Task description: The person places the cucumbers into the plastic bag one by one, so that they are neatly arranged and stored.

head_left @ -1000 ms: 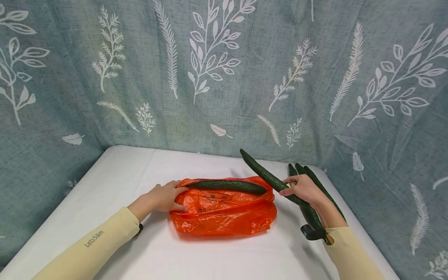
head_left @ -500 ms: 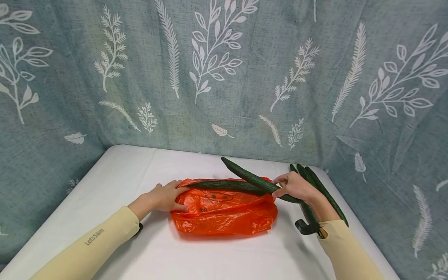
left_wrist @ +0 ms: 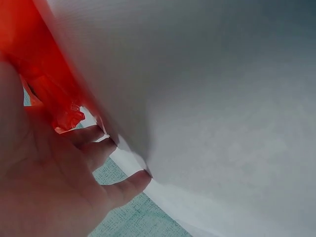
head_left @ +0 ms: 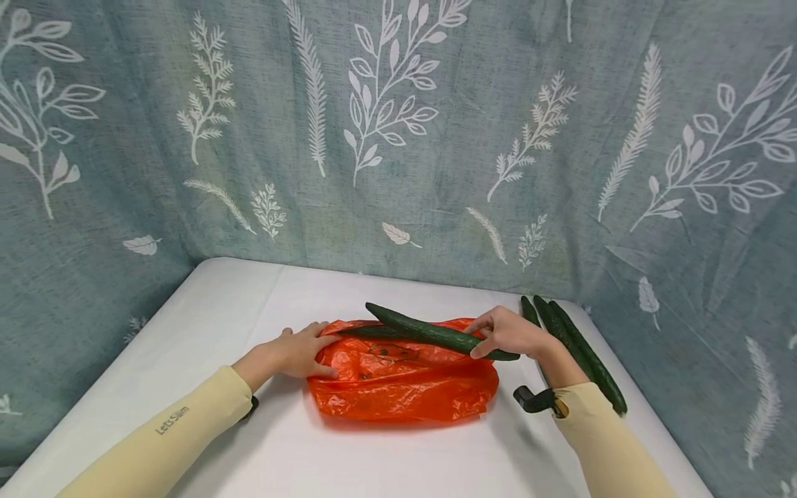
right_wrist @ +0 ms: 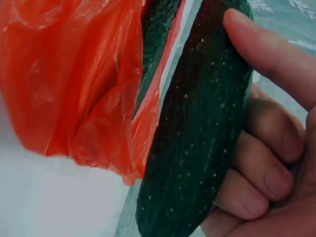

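Note:
A long dark green cucumber (head_left: 420,328) slants over the top of a red plastic bag (head_left: 407,398). My right hand (head_left: 509,332) pinches it near its right end. In the right wrist view the thumb (right_wrist: 264,54) presses one side of this cucumber (right_wrist: 197,123), with the other fingers curled against its far side. Another cucumber (head_left: 364,333) lies in the bag's opening, partly covered by the held one. At the bag's left end rests my left hand (head_left: 297,353), thumb and fingers spread. The left wrist view shows its fingers (left_wrist: 126,190) mostly straight, tips at the white surface beside the bag.
Several more cucumbers (head_left: 579,346) lie side by side at the table's right edge, partly hidden by the right forearm. The white table (head_left: 373,463) is bordered at the back and sides by a leaf-patterned blue-green curtain (head_left: 299,228).
My right hand has moved left and brought the cucumber from right of the bag to over its opening, lowering and levelling it. The left hand has stayed at the bag's left end.

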{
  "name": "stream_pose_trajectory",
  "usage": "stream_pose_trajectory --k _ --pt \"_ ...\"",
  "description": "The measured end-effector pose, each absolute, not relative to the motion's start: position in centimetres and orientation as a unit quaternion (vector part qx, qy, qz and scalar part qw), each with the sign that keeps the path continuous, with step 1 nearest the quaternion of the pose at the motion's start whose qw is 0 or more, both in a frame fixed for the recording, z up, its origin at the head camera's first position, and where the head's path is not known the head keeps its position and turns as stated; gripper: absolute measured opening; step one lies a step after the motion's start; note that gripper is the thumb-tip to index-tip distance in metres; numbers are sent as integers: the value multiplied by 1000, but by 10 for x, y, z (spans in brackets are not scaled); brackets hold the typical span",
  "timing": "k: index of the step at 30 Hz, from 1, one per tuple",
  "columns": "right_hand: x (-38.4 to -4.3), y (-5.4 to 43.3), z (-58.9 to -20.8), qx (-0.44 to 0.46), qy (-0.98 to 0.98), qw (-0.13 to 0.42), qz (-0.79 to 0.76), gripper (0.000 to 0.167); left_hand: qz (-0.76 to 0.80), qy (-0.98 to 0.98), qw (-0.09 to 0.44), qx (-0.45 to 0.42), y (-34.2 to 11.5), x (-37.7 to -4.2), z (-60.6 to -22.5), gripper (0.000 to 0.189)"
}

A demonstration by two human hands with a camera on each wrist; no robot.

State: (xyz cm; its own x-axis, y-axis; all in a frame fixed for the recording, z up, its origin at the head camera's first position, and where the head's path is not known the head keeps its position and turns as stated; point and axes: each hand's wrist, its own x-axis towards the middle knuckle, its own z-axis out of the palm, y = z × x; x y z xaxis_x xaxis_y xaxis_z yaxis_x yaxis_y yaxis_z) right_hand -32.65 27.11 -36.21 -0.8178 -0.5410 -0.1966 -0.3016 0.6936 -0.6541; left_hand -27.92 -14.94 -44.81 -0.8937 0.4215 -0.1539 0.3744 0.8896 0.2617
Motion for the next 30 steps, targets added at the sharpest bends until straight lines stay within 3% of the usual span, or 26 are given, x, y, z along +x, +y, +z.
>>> stream_pose_trajectory --k 12,30 --pt "-332 245 -368 -298 882 237 -278 35 118 965 127 196 -150 -278 -445 83" --pt "-349 225 -382 -308 886 237 -253 35 110 968 112 193 -145 -278 -447 81"
